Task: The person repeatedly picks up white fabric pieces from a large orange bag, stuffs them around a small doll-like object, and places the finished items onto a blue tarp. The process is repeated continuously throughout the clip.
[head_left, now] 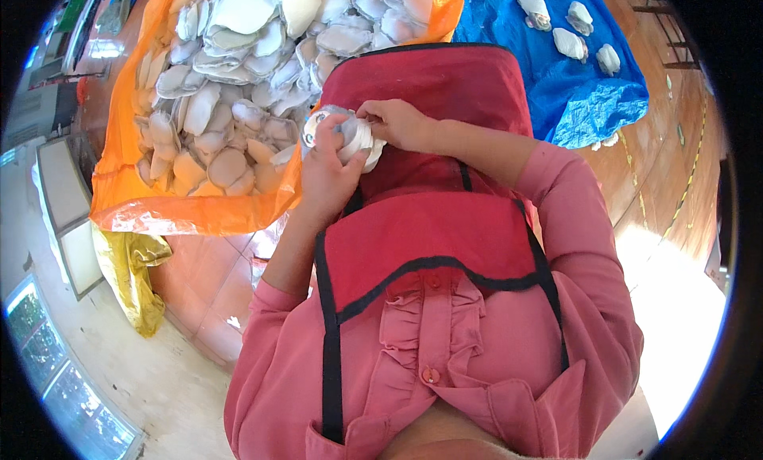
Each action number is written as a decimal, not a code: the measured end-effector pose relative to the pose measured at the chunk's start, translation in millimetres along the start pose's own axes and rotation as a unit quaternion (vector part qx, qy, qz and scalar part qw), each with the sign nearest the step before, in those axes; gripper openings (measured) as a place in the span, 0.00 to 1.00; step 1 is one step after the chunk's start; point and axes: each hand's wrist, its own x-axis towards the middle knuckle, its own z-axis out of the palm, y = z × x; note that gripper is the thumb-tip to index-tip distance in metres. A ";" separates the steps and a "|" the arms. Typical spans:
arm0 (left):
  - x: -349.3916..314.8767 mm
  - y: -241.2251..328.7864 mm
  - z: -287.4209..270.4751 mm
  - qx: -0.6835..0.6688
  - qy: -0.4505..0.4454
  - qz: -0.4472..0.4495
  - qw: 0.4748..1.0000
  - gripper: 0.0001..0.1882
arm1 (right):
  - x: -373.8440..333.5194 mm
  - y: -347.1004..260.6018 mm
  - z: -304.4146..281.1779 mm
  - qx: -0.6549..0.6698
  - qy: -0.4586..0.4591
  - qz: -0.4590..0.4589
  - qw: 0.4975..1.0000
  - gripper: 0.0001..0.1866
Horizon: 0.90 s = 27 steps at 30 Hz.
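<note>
My left hand [330,170] is closed round a small bundle of white rounded pads [357,139], held above the edge of the orange sheet. Pinched together, the fingers of my right hand [403,126] touch the bundle's right edge. A shiny round piece [311,129] with coloured spots shows at the bundle's left end; its kind is unclear. Just beyond my left hand lies a large heap of loose white and grey pads [238,71], flat and oval, piled on the orange plastic sheet [183,214]. A red apron [429,230] with black trim spreads over my lap beneath both hands.
A blue plastic sheet [588,102] at the far right bears several white pad bundles [570,44], set apart. Crumpled yellow plastic [131,277] lies on the tiled floor at left. Wooden rungs [671,35] stand at the far right edge, and sunlight falls on the right.
</note>
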 end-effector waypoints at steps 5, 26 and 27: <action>2.2 -21.2 -3.5 0.057 0.054 0.048 0.996 0.33 | 5.2 6.5 -13.3 -0.073 -0.042 0.024 0.996 0.13; 13.1 -28.3 10.5 -0.046 0.082 -0.045 0.995 0.26 | -12.5 -20.8 -18.6 0.362 -0.047 0.192 0.911 0.10; 14.6 -25.9 9.7 -0.082 0.085 -0.071 0.990 0.26 | -13.9 -27.6 -21.4 0.369 -0.055 0.195 0.907 0.10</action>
